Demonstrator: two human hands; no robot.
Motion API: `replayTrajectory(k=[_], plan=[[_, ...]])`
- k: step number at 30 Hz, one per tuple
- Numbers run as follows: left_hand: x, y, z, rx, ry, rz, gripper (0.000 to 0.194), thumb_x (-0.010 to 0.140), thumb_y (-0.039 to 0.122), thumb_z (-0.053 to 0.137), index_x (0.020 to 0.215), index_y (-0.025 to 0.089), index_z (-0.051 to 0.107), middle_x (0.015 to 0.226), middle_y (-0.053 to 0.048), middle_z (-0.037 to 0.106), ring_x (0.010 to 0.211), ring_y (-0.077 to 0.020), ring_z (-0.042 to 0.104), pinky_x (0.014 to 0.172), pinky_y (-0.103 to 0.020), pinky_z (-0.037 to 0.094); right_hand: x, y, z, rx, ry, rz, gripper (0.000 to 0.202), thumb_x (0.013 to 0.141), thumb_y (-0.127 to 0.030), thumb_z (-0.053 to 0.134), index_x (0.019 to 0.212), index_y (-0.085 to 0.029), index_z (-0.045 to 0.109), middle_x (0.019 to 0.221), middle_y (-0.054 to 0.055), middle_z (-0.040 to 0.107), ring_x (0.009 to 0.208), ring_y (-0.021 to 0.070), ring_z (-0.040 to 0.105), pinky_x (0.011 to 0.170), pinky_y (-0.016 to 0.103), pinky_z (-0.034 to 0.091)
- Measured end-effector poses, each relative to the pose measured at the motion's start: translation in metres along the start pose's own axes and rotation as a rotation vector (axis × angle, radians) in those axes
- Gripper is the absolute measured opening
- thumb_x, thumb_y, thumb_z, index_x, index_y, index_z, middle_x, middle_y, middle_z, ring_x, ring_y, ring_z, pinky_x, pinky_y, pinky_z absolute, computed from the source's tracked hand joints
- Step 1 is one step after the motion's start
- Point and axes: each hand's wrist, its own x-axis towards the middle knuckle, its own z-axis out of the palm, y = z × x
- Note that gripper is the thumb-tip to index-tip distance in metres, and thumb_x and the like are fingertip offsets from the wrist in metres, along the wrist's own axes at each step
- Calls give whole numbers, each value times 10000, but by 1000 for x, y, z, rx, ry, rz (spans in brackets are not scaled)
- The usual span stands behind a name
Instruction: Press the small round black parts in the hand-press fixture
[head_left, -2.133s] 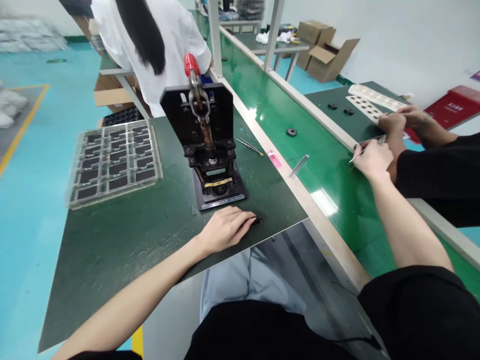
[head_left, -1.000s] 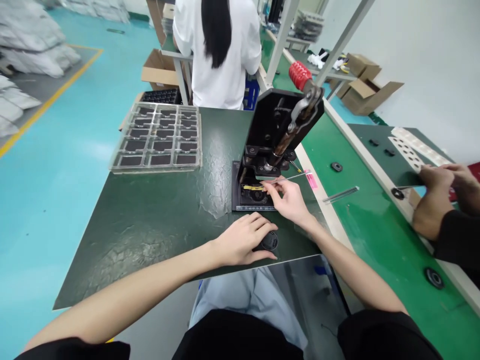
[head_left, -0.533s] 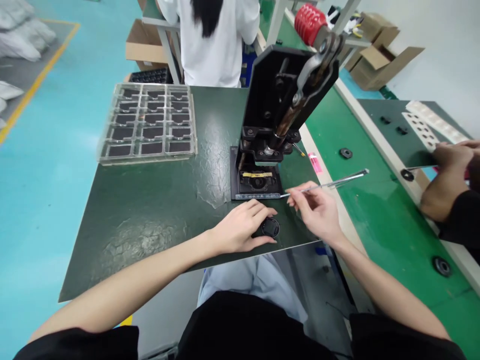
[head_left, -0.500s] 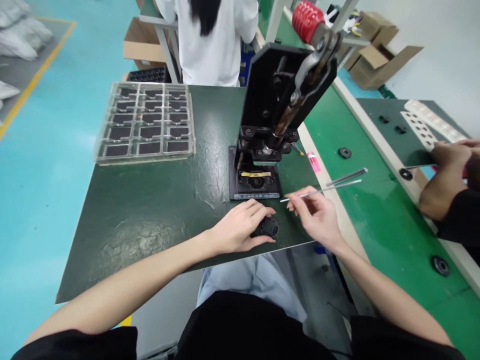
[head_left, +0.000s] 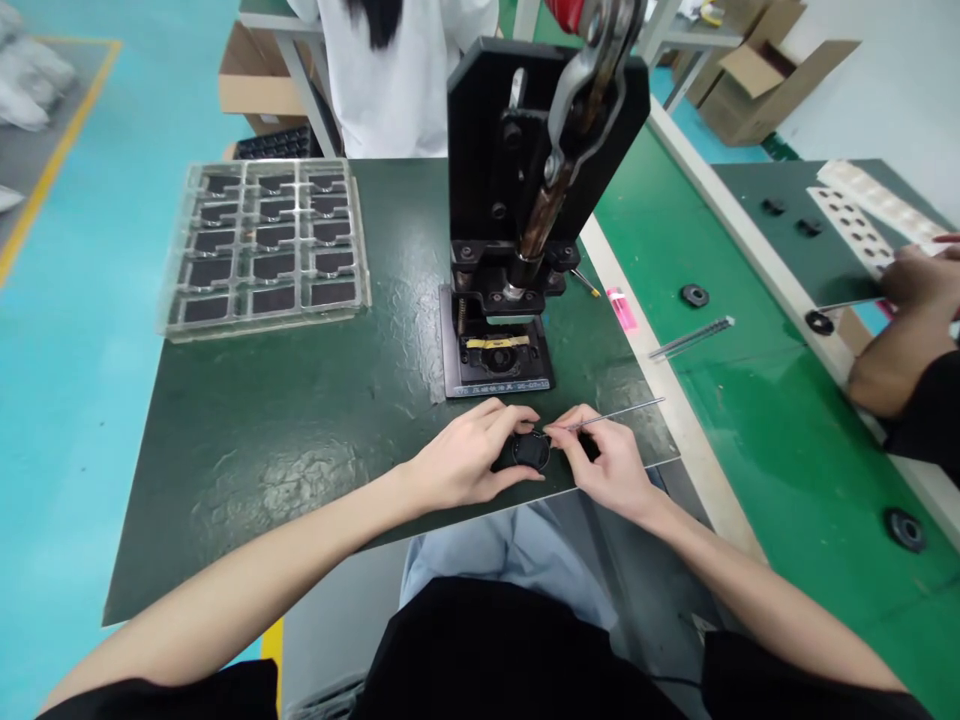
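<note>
A round black part (head_left: 531,451) lies on the dark green table near its front edge. My left hand (head_left: 469,455) curls around the part's left side, thumb below and fingers above, gripping it. My right hand (head_left: 609,462) pinches a thin metal rod (head_left: 626,410), its inner end at the part's right rim. Just behind the hands stands a black lever press (head_left: 517,230) with a yellow strip (head_left: 497,342) across its base.
A clear tray (head_left: 266,245) of dark pieces sits at the back left. On the right, a green belt (head_left: 750,400) carries round black parts and a bundle of thin rods (head_left: 691,338). A co-worker's hand (head_left: 919,285) shows at far right; another person (head_left: 390,85) is ahead.
My right hand has moved left, bringing the rod to the round part. The view has shifted slightly, while my left hand stays around the part.
</note>
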Motion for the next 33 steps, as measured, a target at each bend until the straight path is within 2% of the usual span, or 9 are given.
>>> replayTrajectory(k=[10,18,23,25,27,30,32,33], plan=[[0,-1,3,-24,17,-10,497,942,471,709,1282,193,477,1086,-91,690,1006,-251,697,870,-390,601,1,-3,4,-188,6,-193,108,1011,-162,540,933,-205,600,783,38,697,676,172,693,615,287,545],[1,-1,4,-51,31,-24,545,899,436,773,1278,199,459,1090,-83,690,972,-234,710,848,-365,599,1,0,11,-209,18,-224,111,1013,-160,533,925,-200,587,767,38,675,619,152,651,566,270,511],[1,-2,5,-76,19,-47,486,886,423,786,1203,212,484,1063,-63,676,936,-219,707,828,-352,589,-1,2,15,-199,44,-238,120,1001,-161,535,904,-199,596,760,45,680,634,163,655,575,280,519],[2,-1,5,-85,21,-53,470,879,433,790,1168,212,493,1025,-50,671,917,-215,704,814,-346,582,0,0,16,-137,41,-196,124,993,-171,557,882,-199,606,740,32,671,590,148,633,548,271,507],[2,-1,4,-88,25,-59,476,865,443,802,1148,213,497,998,-41,670,903,-214,701,803,-342,576,1,-3,12,-23,92,-107,150,999,-199,568,855,-205,610,711,13,650,554,130,613,508,253,490],[2,-2,5,-93,30,-64,499,845,452,822,1147,216,502,1009,-46,677,895,-212,698,806,-343,577,5,-8,-6,80,325,6,156,1023,-251,558,893,-214,637,714,9,643,560,129,625,491,249,500],[2,-3,5,-98,28,-67,518,844,463,821,1170,217,503,1027,-53,685,891,-210,697,820,-353,583,7,-8,-25,-19,410,-60,126,1019,-241,568,976,-221,685,773,32,698,626,153,673,557,283,552],[2,-4,5,-96,24,-66,533,847,468,818,1192,216,499,1037,-57,688,889,-209,695,828,-360,586,8,-8,-35,-116,393,-132,127,1006,-221,585,1016,-228,711,822,47,734,684,171,705,616,309,580]])
